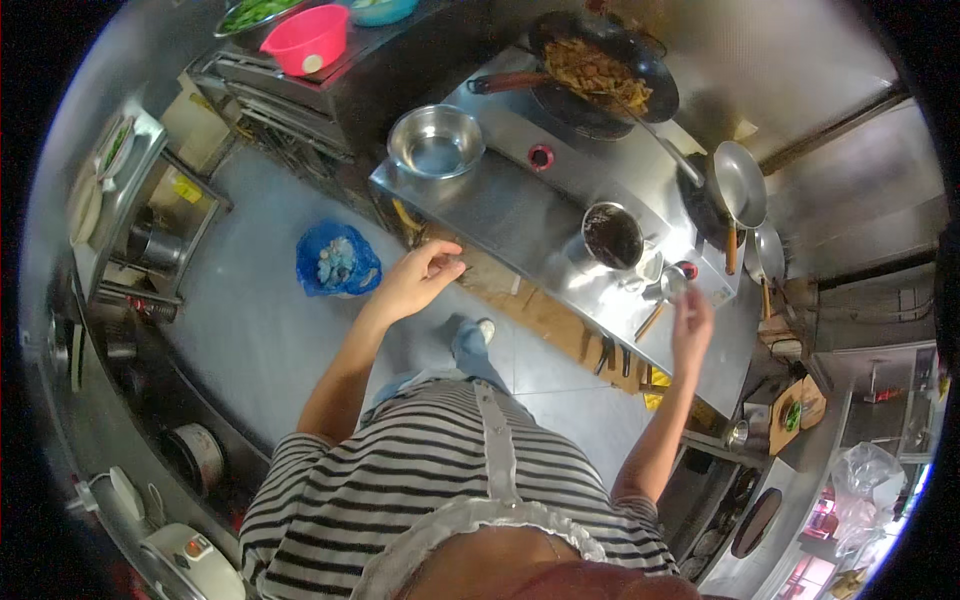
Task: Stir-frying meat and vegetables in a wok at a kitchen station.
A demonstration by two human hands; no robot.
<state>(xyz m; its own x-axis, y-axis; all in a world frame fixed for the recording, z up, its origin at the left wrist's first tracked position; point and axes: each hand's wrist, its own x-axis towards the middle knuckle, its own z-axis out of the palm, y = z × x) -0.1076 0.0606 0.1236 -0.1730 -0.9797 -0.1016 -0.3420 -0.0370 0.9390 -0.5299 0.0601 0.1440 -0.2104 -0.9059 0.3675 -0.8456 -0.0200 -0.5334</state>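
My left hand (424,279) hovers in front of the steel counter's edge, thumb and fingers curved with a small gap between them and nothing visible in them. Blurred, my right hand (691,319) is over the right part of the counter (525,217). Its fingertips are close to a small metal cup or ladle (673,283); whether they touch it is unclear. Left of it stands a deep metal pot (613,236) with dark residue inside. A dark wok (652,82) at the back holds browned sliced food (592,71), with a long-handled metal utensil (667,150) resting in it.
A shiny steel bowl (436,142) sits at the counter's left end. A blue bag-lined bin (337,259) stands on the floor. Light metal pans (739,184) with wooden handles are at right. A pink basin (307,39) rests on the far left unit, and shelving (150,195) lines the left.
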